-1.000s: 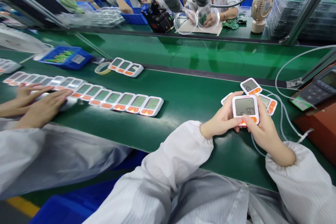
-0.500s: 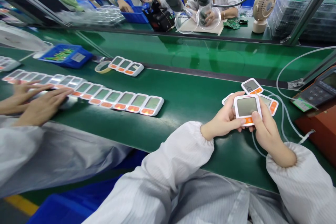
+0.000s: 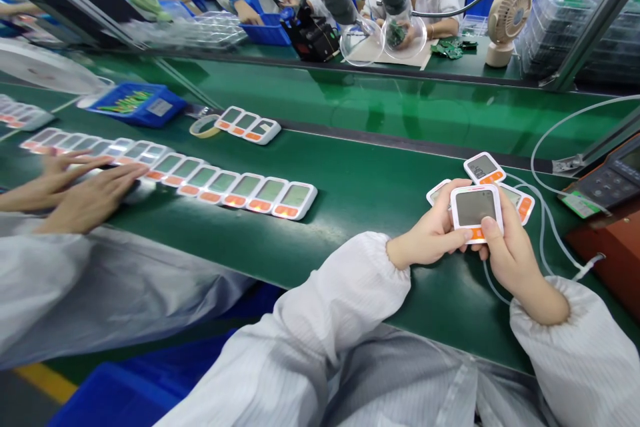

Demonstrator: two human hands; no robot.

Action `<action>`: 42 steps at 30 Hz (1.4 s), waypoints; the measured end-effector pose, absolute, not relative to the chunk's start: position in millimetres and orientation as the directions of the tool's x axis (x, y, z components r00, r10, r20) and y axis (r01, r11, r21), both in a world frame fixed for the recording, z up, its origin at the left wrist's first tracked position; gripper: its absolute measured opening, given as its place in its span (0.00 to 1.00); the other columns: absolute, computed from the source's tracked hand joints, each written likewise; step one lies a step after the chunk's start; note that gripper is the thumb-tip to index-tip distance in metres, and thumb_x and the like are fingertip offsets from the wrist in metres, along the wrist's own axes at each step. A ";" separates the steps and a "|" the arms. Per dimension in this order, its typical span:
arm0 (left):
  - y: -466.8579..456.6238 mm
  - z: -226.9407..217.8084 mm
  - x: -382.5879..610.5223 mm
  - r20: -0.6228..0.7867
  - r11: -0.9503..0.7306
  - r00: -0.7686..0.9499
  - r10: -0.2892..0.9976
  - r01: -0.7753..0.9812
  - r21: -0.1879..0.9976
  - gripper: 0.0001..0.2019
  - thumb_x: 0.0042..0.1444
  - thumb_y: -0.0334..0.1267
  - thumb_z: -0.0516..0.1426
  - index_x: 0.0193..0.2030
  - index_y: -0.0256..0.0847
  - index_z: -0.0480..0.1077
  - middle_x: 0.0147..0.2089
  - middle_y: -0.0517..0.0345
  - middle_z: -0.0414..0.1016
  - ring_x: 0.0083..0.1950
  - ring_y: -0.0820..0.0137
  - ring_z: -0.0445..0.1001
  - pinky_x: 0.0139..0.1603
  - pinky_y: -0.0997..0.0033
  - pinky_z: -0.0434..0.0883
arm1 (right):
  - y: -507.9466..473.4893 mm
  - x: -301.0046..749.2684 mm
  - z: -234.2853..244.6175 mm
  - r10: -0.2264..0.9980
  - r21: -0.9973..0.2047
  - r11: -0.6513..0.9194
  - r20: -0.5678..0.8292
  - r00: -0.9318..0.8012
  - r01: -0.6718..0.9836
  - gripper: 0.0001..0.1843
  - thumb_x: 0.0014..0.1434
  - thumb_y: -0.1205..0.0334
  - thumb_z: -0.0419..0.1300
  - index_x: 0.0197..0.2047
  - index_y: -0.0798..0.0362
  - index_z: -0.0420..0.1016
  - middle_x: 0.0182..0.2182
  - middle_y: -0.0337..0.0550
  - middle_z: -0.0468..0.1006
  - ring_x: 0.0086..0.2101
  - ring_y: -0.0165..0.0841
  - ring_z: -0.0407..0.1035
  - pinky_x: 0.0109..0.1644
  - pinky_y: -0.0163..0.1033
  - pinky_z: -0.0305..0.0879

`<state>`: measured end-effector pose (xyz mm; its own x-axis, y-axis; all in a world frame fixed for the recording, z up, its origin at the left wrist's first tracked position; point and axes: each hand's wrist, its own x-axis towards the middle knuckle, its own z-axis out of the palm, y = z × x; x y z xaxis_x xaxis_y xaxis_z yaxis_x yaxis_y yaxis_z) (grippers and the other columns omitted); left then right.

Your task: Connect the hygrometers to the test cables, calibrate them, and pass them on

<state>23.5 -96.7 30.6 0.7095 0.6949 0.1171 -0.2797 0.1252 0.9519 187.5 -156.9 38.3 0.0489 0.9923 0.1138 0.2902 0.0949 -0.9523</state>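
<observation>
Both my hands hold one white digital timer [image 3: 476, 207] with a grey screen and orange buttons. My left hand [image 3: 434, 232] grips its left side, the thumb at the orange strip. My right hand [image 3: 510, 250] grips its right side, with the thumb over the screen's lower right corner. The fingers behind the device are mostly hidden. Just beyond it, a similar device with digits on its screen [image 3: 484, 167] rests partly on others. One of these, with orange buttons [image 3: 525, 208], shows at the right; another white edge [image 3: 436, 192] shows at the left.
A long row of similar devices [image 3: 245, 190] runs leftward, where a co-worker's hands [image 3: 95, 193] rest on it. Three more devices [image 3: 247, 125] lie beside a tape roll [image 3: 203, 125]. A blue tray [image 3: 145, 107], thin tubes [image 3: 545, 230] and an orange instrument [image 3: 613, 247] are nearby.
The whole view has shifted slightly, so things appear a little further right. The held device's screen looks darker. Both my hands keep the same grip.
</observation>
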 end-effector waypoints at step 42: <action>-94.5 27.4 24.8 0.052 0.183 0.773 0.633 -0.215 0.959 0.51 0.54 0.42 0.68 0.76 0.49 0.38 0.42 0.59 0.68 0.31 0.76 0.72 0.31 0.75 0.68 | -157.8 201.2 34.5 0.983 -0.855 0.093 0.160 0.088 0.510 0.24 0.68 0.44 0.53 0.62 0.43 0.69 0.29 0.40 0.74 0.21 0.37 0.67 0.23 0.44 0.68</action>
<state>24.8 -94.5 27.4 0.7727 0.6326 0.0525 -0.2151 0.1832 0.9593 201.2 -157.8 34.5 0.0878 0.9832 0.1598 0.5102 0.0934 -0.8550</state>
